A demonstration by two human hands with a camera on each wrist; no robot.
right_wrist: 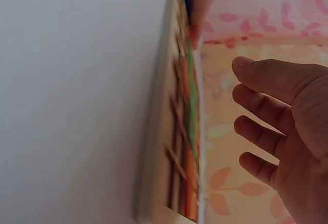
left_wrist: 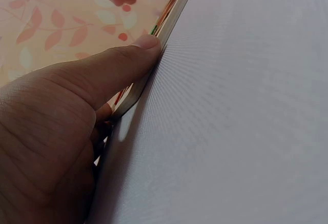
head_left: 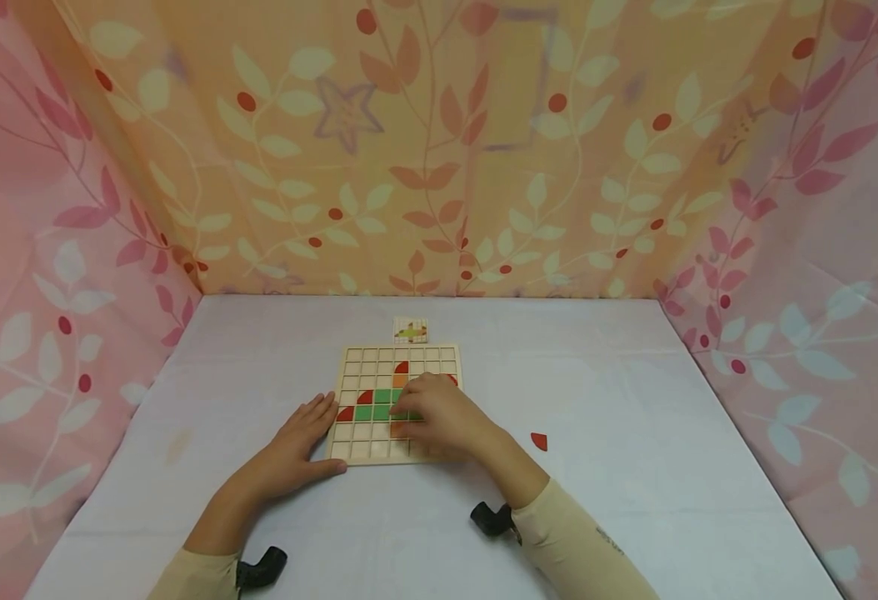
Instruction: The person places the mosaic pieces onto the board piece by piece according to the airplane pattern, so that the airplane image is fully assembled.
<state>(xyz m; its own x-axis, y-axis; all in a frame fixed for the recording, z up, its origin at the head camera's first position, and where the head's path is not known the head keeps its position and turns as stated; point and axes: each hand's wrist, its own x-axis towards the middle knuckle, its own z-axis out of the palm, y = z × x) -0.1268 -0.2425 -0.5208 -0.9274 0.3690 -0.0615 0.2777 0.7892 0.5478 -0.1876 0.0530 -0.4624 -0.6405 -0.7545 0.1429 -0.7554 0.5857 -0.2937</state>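
A light wooden grid board (head_left: pixel 360 452) lies on the table, with red quarter-round, green square and orange pieces in its cells. Against its left side rests my left hand (head_left: pixel 289 446), fingers fairly straight, the thumb touching the near left corner; the left wrist view shows the thumb (left_wrist: pixel 128 55) along the board's edge. My right hand (head_left: pixel 442 417) is over the board's right half and hides several cells. In the right wrist view its fingers (right_wrist: pixel 256 126) are apart, slightly bent, off the board's surface, with nothing visible between them.
A small pattern card (head_left: pixel 411 331) lies just beyond the board's far edge. One loose red quarter-round piece (head_left: pixel 540 442) is on the white tablecloth (head_left: pixel 619 392), right of the board. Patterned curtains (head_left: pixel 484 167) enclose the table at the back and both sides.
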